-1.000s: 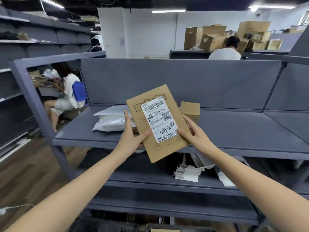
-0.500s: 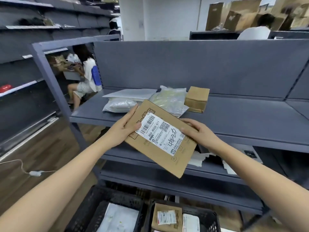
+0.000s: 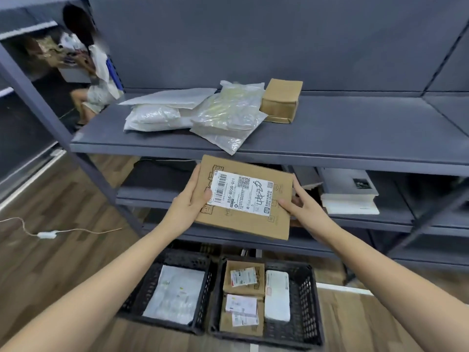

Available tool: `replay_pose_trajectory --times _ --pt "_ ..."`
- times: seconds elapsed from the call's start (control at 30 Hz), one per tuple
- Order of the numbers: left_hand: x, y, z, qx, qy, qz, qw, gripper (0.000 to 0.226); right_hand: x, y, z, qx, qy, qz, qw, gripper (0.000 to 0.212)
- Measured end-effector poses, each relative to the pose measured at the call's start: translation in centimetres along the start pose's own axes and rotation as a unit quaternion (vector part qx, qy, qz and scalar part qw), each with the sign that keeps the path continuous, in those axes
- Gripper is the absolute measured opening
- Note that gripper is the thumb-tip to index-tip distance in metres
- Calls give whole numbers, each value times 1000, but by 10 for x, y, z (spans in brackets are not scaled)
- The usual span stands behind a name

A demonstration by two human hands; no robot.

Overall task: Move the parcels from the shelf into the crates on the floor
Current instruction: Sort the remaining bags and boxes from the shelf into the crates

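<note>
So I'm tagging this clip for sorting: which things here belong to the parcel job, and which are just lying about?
Job:
cardboard mailer in left hand and right hand
poly bags and small box on shelf
left crate, right crate

Lying about:
books on the lower shelf
cable on the floor

Far left of the hands on the wood floor (image 3: 50, 262), a thin white cable with an inline switch (image 3: 45, 235). Up and left, beyond the rack, a seated person (image 3: 97, 72). Just right, stacked books (image 3: 349, 196).
</note>
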State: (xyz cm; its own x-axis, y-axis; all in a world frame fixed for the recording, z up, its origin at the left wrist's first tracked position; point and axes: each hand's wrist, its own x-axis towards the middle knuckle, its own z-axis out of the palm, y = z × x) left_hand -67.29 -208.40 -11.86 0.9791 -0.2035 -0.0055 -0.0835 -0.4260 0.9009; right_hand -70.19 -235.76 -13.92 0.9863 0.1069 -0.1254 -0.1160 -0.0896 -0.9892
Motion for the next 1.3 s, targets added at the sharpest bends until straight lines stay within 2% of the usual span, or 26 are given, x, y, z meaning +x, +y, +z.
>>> replay_pose_trajectory --times 0.1,0.23,0.33,0.47,0.6,0.77,0.9,0.97,1.07,1.17,1.23,1.3 --pt "-3 -9 10 13 -13 -10 1000 67 -2 12 -3 -2 9 33 999 58" --pt "-5 -18 9 37 -52 -30 998 71 -8 18 5 -22 31 39 999 52" --pt "-2 -24 6 46 -86 -40 994 73 -11 24 14 -39 55 46 997 60" --pt "0 -42 9 8 -111 -76 991 84 -20 40 24 -38 77 62 994 57" --pt "-1 -80 24 -70 -107 -164 978 94 -40 67 34 -12 121 95 988 61" --pt "-18 -114 65 -107 -116 -220 962 80 -66 106 37 45 173 143 974 83" --pt "-12 -129 100 -159 -108 -245 950 61 -74 136 29 95 181 165 965 88" --pt "-5 -137 117 -181 -103 -265 941 48 -76 155 24 104 181 179 961 83" --pt "6 -151 137 -162 -113 -275 941 39 -79 179 9 115 202 208 950 55" --pt "19 -170 158 -136 -150 -281 938 41 -81 205 -14 102 212 224 946 29" --pt "28 -184 178 -104 -176 -283 937 47 -81 226 -30 88 185 223 953 29" --pt "36 -196 201 -73 -178 -277 941 52 -80 248 -43 77 137 236 959 41"
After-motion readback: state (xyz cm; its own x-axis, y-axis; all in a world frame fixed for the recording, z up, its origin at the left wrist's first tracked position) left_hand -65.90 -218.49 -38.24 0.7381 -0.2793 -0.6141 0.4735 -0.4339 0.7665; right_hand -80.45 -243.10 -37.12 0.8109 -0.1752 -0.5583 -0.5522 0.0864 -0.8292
